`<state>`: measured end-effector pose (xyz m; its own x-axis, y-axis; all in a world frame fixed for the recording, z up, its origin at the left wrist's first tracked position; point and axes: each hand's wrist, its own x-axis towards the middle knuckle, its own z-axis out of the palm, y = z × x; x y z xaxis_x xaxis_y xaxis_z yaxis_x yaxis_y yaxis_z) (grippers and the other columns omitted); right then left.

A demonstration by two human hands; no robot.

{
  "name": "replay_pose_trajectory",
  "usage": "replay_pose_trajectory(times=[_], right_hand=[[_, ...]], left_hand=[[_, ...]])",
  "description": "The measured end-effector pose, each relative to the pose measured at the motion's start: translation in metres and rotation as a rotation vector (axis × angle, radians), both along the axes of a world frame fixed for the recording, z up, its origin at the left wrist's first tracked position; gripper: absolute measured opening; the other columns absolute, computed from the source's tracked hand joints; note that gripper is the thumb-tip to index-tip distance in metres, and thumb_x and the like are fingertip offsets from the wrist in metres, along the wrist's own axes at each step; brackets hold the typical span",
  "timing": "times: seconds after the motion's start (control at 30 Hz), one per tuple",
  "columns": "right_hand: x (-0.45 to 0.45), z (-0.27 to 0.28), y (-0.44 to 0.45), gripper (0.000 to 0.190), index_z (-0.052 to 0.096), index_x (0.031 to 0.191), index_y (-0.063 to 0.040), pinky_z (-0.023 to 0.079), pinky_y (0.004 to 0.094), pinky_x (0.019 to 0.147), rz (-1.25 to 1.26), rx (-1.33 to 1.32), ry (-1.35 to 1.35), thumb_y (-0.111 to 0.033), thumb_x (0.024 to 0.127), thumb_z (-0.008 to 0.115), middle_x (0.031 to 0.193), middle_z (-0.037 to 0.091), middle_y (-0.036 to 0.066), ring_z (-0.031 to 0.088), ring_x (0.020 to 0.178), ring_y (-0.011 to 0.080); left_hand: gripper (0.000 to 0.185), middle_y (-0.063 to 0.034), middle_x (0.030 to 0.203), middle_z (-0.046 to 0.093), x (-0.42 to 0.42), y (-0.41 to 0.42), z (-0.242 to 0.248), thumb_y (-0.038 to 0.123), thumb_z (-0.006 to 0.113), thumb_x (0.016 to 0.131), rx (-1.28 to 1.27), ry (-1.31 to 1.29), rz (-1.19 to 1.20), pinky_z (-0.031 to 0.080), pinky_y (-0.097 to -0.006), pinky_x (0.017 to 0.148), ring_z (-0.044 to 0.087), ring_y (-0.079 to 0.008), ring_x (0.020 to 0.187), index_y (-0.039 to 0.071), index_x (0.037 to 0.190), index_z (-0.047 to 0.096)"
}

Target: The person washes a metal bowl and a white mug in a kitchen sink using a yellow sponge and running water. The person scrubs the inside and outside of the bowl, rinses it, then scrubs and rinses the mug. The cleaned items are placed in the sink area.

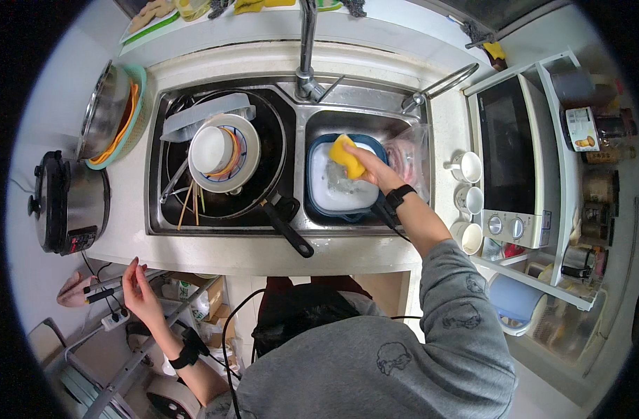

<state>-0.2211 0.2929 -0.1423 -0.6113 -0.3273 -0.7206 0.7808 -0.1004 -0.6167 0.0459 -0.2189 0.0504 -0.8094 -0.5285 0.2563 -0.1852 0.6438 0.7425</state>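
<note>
My right hand [369, 166] grips a yellow sponge [346, 156] over a blue plastic basin [313, 196] of white suds, which sits in the right sink bowl [351, 119]. My left hand [140, 294] hangs off the counter's front edge at the lower left, holding nothing, its fingers slightly bent. In the left sink bowl a black frying pan [270, 152] bears stacked bowls [249, 175], with a small white bowl [210, 149] on top. Chopsticks [186, 207] and a translucent plastic container [204, 116] lie beside the stack.
A faucet [306, 78] stands behind the sink. The pan's black handle [288, 230] juts over the front rim. A clear plastic bag [408, 157] lies right of the basin. White mugs [466, 167] and a microwave [508, 157] stand right; a pressure cooker [84, 204] and steel pot [105, 110] left.
</note>
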Motion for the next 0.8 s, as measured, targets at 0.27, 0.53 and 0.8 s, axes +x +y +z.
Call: replay_pose_trajectory(times=[0.27,0.53,0.8], right_hand=[[0.011,-0.043,-0.013,0.052,0.042,0.132,-0.005,0.05,0.0421,0.087,0.652,0.748,0.694,-0.025,0.088,0.061,0.124,0.05,0.023,0.06,0.099,0.0381],[0.023,-0.106,-0.013,0.052,0.044,0.13,-0.016,0.044,0.052,0.096,1.112,1.15,0.837,-0.026,0.083,0.066,0.141,0.027,0.027,0.04,0.122,0.0472],[0.007,-0.103,-0.006,0.042,0.048,0.129,-0.016,0.05,0.0478,0.086,1.11,1.094,0.836,-0.015,0.087,0.055,0.13,0.046,0.028,0.055,0.109,0.043]], left_hand=[[0.022,-0.0102,0.109,0.066,-0.001,0.004,-0.006,0.01,0.054,0.098,0.05,-0.028,0.033,0.048,-0.0264,0.083,0.063,-0.0146,0.09,-0.003,0.112,0.062],[0.021,-0.0103,0.11,0.066,0.038,-0.01,-0.017,0.008,0.053,0.098,0.049,-0.081,0.103,0.049,-0.0271,0.085,0.062,-0.0146,0.09,-0.004,0.113,0.061],[0.021,-0.0118,0.112,0.065,0.054,-0.023,-0.024,0.008,0.052,0.098,0.07,-0.092,0.175,0.05,-0.0275,0.087,0.062,-0.0155,0.094,-0.005,0.112,0.061]])
